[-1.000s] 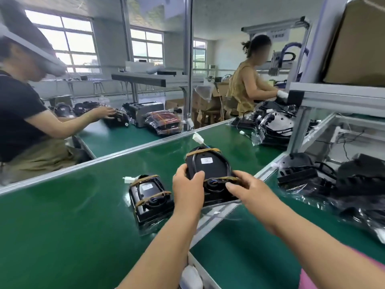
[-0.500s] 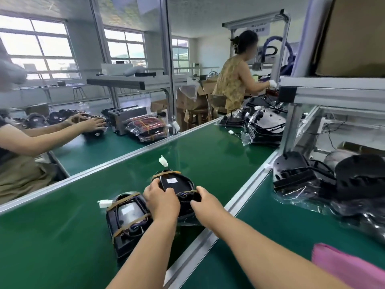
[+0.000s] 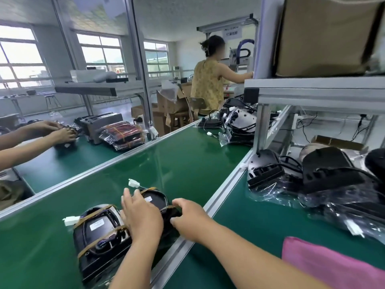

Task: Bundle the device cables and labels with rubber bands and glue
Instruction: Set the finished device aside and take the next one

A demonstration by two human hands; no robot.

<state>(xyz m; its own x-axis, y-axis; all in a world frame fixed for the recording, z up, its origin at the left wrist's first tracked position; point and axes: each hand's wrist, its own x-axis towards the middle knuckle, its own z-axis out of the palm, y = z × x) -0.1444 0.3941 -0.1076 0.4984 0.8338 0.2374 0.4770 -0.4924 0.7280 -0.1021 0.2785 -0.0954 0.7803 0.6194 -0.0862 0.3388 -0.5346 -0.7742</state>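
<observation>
Left hand (image 3: 143,217) lies flat on top of the far device (image 3: 155,198), fingers straight and spread. Right hand (image 3: 187,217) has its fingers curled over that device's right edge, beside or on a rubber band (image 3: 169,207); it reads as a grip.

Risks, as judgement:
- The curled right fingers could roll that rubber band off the corner if the hand drags sideways, and the cable would spring loose.
- The far device sits close to the aluminium rail (image 3: 218,202) at the belt edge. A push to the right could ride it up on the rail or tip it.
- Its white connector (image 3: 133,183) sticks out past the top band and could snag.
- The left wrist lies just beside the near device (image 3: 100,232) and could nudge it.

Both devices lie on the green surface (image 3: 177,163), side by side and touching or nearly so. The far device is a black rounded shell with a small white label (image 3: 148,199) on top, banded across top and bottom. The near device has the same build, with two tan rubber bands (image 3: 100,212) across it, cable tucked beneath them and a white plug (image 3: 69,221) poking left. No glue is visible.
</observation>
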